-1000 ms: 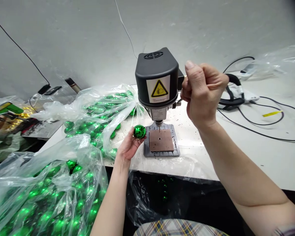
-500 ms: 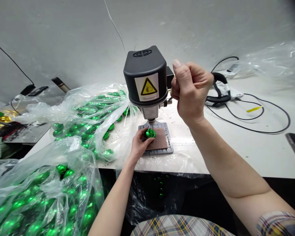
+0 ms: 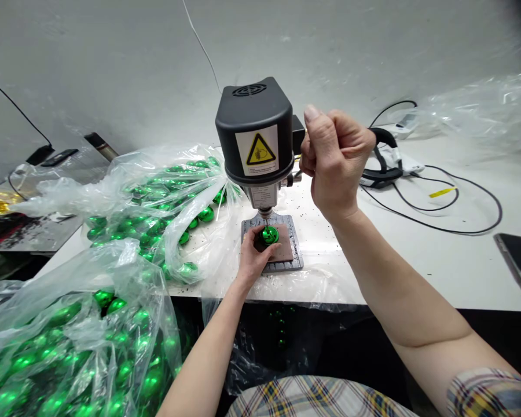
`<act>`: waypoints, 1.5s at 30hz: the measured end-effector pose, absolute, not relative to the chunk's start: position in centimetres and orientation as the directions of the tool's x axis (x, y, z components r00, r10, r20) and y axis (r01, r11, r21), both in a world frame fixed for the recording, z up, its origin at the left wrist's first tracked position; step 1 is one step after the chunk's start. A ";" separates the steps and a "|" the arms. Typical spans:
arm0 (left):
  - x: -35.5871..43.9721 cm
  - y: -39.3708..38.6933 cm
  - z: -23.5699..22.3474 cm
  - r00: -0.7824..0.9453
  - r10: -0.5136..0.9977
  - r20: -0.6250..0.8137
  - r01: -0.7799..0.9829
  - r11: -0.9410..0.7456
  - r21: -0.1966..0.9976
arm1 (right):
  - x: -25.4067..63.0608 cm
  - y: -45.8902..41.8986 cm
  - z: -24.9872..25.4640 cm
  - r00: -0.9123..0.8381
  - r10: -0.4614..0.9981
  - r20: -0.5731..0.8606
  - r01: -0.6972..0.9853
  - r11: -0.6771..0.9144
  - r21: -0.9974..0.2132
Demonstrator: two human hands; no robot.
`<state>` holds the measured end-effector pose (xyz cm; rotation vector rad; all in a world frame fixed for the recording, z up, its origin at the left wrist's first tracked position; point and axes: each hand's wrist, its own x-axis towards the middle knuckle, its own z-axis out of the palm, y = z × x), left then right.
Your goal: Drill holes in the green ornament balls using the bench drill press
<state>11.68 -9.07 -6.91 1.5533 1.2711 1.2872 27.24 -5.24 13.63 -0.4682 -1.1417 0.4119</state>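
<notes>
A shiny green bauble (image 3: 270, 234) sits on the brown board (image 3: 284, 249) beneath the drill chuck of a small black bench drill press (image 3: 256, 136). My left hand (image 3: 254, 255) is closed around the bauble's left and near sides, thumb in front. Raised to the right of the drill head, my right hand (image 3: 338, 156) is in a fist on the drill press's feed lever, most of which the fingers hide. Below the board lies the drill's grey slotted base (image 3: 297, 260). Whether the bit touches the bauble I cannot tell.
Clear plastic bags of green baubles lie on the table's left (image 3: 151, 208) and at the lower left (image 3: 82, 347). To the right are a black-and-white headset (image 3: 384, 168) with cables and a dark phone (image 3: 518, 260). Dark shavings dot the white table (image 3: 399, 260).
My left hand and the bauble have shifted slightly right on the board. My right hand stays closed on the lever at about the same height. The whole view has shifted slightly.
</notes>
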 end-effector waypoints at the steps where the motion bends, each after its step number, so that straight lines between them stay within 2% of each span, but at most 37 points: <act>1: 11.7 -9.1 -6.9 0.002 0.973 0.232 0.212 -0.227 0.951 | 27.2 -5.2 13.6 0.362 0.534 0.764 -0.070 0.833 -0.549; 6: 12.0 -9.2 -7.1 -0.025 0.971 0.236 0.155 -0.230 0.961 | 27.2 -5.2 13.2 0.378 0.510 0.773 -0.090 0.851 -0.517; 10: 12.1 -9.2 -7.6 -0.041 0.972 0.233 0.120 -0.227 0.966 | 27.0 -5.6 12.6 0.410 0.455 0.791 -0.041 0.875 -0.482; 16: 12.1 -9.1 -7.4 -0.048 0.977 0.210 0.140 -0.201 0.969 | 26.6 -6.6 10.8 0.439 0.372 0.818 0.014 0.907 -0.420; 21: 12.0 -9.1 -7.0 -0.050 0.979 0.196 0.151 -0.186 0.971 | 26.6 -6.9 9.6 0.441 0.340 0.831 -0.003 0.926 -0.377; 27: 12.0 -9.1 -7.1 -0.040 0.980 0.194 0.155 -0.186 0.970 | 27.4 -7.6 8.0 0.346 0.311 0.885 0.035 0.939 -0.343; 36: 12.0 -9.1 -7.0 -0.049 0.982 0.185 0.144 -0.176 0.974 | 28.2 -7.3 5.9 0.173 0.123 0.977 0.021 0.992 -0.128; 38: 12.0 -8.9 -7.1 -0.046 0.984 0.175 0.125 -0.168 0.978 | 27.9 -7.5 6.5 0.191 0.163 0.968 0.041 0.984 -0.174; 40: 12.1 -8.7 -7.0 -0.044 0.984 0.171 0.105 -0.165 0.981 | 27.5 -7.4 8.2 0.310 0.275 0.910 0.049 0.951 -0.304; 42: 12.3 -9.1 -6.4 -0.063 0.981 0.185 0.118 -0.177 0.977 | 27.2 -6.8 10.6 0.430 0.408 0.805 -0.024 0.897 -0.442; 45: 12.6 -11.7 -4.9 -0.178 0.933 0.314 0.287 -0.256 0.923 | 27.1 -5.2 14.0 0.400 0.527 0.750 -0.091 0.837 -0.540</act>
